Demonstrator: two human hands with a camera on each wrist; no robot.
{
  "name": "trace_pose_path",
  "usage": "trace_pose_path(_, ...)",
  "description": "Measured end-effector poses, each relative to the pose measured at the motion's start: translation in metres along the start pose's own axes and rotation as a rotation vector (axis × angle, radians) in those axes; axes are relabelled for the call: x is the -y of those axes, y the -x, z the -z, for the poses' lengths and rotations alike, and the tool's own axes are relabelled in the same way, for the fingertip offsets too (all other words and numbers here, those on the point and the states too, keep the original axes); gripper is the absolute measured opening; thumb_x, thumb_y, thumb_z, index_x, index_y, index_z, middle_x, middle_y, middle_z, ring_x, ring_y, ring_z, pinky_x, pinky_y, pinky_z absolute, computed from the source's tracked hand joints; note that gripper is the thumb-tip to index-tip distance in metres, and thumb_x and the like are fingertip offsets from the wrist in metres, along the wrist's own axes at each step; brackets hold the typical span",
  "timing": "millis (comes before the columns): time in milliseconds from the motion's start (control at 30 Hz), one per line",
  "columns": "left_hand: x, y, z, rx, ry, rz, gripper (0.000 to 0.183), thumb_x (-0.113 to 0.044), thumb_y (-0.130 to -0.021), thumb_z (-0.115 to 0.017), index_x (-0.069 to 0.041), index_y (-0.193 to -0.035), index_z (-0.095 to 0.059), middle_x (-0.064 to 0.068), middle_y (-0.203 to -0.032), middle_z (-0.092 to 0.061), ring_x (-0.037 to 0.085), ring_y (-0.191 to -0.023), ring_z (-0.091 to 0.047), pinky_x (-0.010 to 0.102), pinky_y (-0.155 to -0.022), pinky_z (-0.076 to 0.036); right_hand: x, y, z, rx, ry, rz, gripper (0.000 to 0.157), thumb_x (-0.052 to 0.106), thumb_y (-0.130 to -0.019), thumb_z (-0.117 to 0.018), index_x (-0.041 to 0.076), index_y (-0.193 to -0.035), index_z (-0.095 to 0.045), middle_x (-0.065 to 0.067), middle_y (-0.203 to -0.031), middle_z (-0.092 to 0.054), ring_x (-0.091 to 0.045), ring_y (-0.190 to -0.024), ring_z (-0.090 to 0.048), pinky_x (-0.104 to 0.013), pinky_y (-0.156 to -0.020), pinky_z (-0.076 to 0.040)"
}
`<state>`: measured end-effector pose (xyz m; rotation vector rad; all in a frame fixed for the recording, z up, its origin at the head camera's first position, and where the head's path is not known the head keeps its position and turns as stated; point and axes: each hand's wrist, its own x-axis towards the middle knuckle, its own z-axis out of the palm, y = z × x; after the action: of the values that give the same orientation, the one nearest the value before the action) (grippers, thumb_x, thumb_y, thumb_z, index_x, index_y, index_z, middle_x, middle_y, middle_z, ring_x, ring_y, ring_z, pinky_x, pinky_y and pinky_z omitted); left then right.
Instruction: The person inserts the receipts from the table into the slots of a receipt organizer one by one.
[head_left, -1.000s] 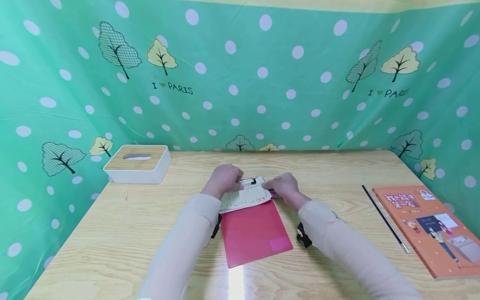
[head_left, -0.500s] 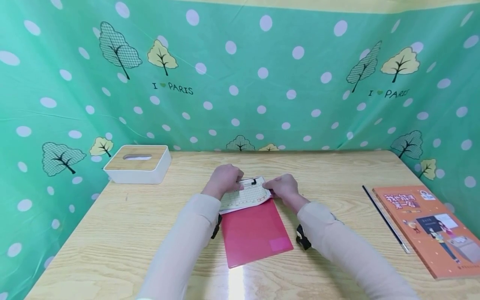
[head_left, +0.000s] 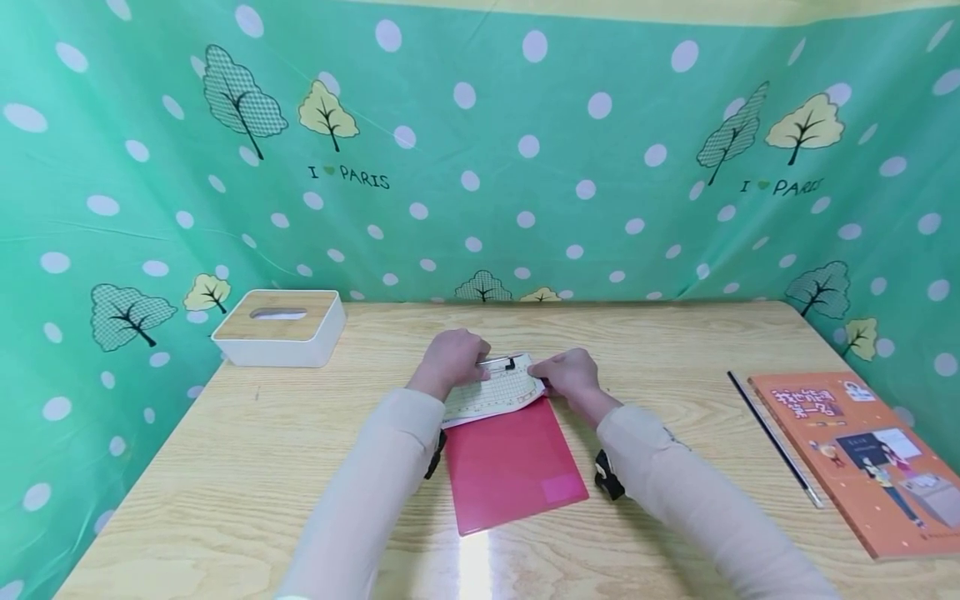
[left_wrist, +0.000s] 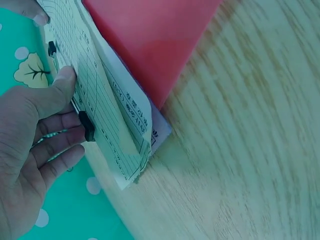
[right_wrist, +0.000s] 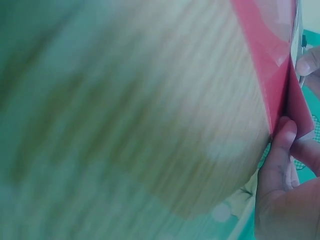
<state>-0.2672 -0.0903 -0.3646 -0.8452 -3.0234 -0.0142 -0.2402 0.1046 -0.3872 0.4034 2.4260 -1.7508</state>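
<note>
A red folder (head_left: 513,467) lies at the table's middle, with a stack of printed paper forms (head_left: 487,400) over its far end. Along the forms' far edge runs a metal clip bar (head_left: 497,362) with black ends. My left hand (head_left: 450,362) pinches that edge, thumb on top at the clip bar and fingers below it in the left wrist view. The forms' near edges fan apart there. My right hand (head_left: 567,375) pinches the far right corner of forms and folder. In the right wrist view its thumb and index finger hold a raised red flap (right_wrist: 300,107).
A white tissue box (head_left: 281,329) with a wooden lid stands at the back left. On the right lie a dark pencil (head_left: 776,437) and an orange book (head_left: 862,458). A green dotted curtain (head_left: 480,150) hangs behind the wooden table (head_left: 315,433).
Both hands keep their holds. The right hand has shifted very slightly, and the forms' right corner curls up a little more. The head view has drifted slightly.
</note>
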Motion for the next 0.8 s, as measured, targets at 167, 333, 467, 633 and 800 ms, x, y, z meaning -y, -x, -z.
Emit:
trace_pose_path(167,-0.0009,0.0,-0.0015,-0.001,0.004,0.017,0.041,-0.032,-0.086,-0.083,-0.015,-0.068,-0.05,-0.002,-0.063,-0.049,0.017,-0.064,-0.045,0.035,-0.065,-0.045,-0.0002,-0.0003,-0.0004,-0.005,0.038,0.014,0.018,0.007,-0.087,-0.078,-0.009,-0.096,-0.074,-0.009,-0.082,-0.071,-0.007,-0.06,-0.061,-0.021,-0.056,-0.053)
trace_pose_path(333,-0.001,0.0004,-0.0039,-0.002,0.023,0.026,0.044,-0.032,-0.086,-0.083,-0.015,-0.066,-0.047,-0.002,-0.061,-0.044,0.017,-0.064,-0.042,0.034,-0.065,-0.042,-0.0002,-0.0012,-0.0005,-0.002,0.096,0.021,0.017,0.008,-0.087,-0.078,-0.007,-0.095,-0.074,-0.01,-0.084,-0.072,-0.009,-0.063,-0.063,-0.022,-0.058,-0.053)
trace_pose_path(467,-0.0011,0.002,-0.0034,-0.01,0.026,0.024,0.046,-0.031,-0.086,-0.084,-0.015,-0.066,-0.045,-0.002,-0.061,-0.042,0.017,-0.064,-0.042,0.034,-0.064,-0.042,0.0008,-0.0005,0.0006,0.014,0.271,0.095,0.021,0.014,-0.088,-0.078,-0.004,-0.1,-0.075,-0.012,-0.095,-0.073,-0.016,-0.077,-0.062,-0.027,-0.067,-0.05)
trace_pose_path(633,-0.0013,0.0031,-0.0021,-0.031,0.012,0.014,0.044,-0.03,-0.085,-0.084,-0.015,-0.066,-0.047,-0.002,-0.061,-0.045,0.017,-0.063,-0.042,0.035,-0.064,-0.043,0.0031,0.0043,0.0015,0.094,0.51,0.331,0.038,0.018,-0.09,-0.079,0.001,-0.122,-0.069,-0.016,-0.117,-0.064,-0.029,-0.105,-0.058,-0.042,-0.089,-0.05)
trace_pose_path(800,-0.0014,0.002,-0.0014,-0.039,-0.003,-0.004,0.042,-0.03,-0.085,-0.084,-0.015,-0.066,-0.049,-0.001,-0.062,-0.048,0.018,-0.063,-0.044,0.037,-0.065,-0.046,0.0061,0.0079,0.0039,0.202,0.79,0.599,0.046,0.027,-0.088,-0.082,0.008,-0.128,-0.07,-0.017,-0.13,-0.06,-0.036,-0.122,-0.052,-0.052,-0.101,-0.044)
